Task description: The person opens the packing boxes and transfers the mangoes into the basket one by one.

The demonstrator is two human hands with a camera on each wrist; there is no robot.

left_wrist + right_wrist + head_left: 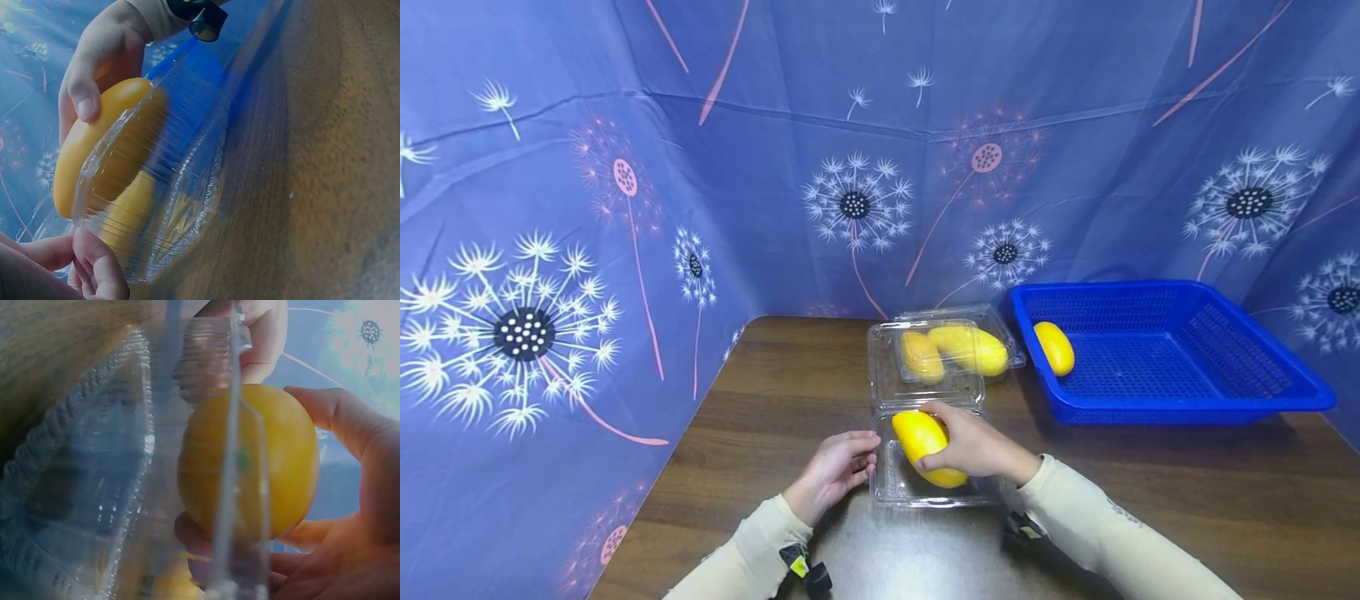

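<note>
My right hand (976,443) grips a yellow mango (919,439), thumb on the near side and fingers round the far side. The fruit is tilted and partly inside the near clear plastic clamshell container (917,503), whose lid (880,367) is folded back. At the left rim of that box, my left hand (833,471) pinches the edge between thumb and fingers, as the left wrist view shows. In the right wrist view the mango (290,462) shows above the rim, with part of it behind the clear wall.
Behind the near box another clear container (1011,333) holds yellow mangoes (988,354), seen partly through the folded-back lid. A blue plastic basket (1150,412) stands on the right with one mango (1055,348) at its left wall. Patterned blue cloth (760,167) hangs behind the wooden table (760,392).
</note>
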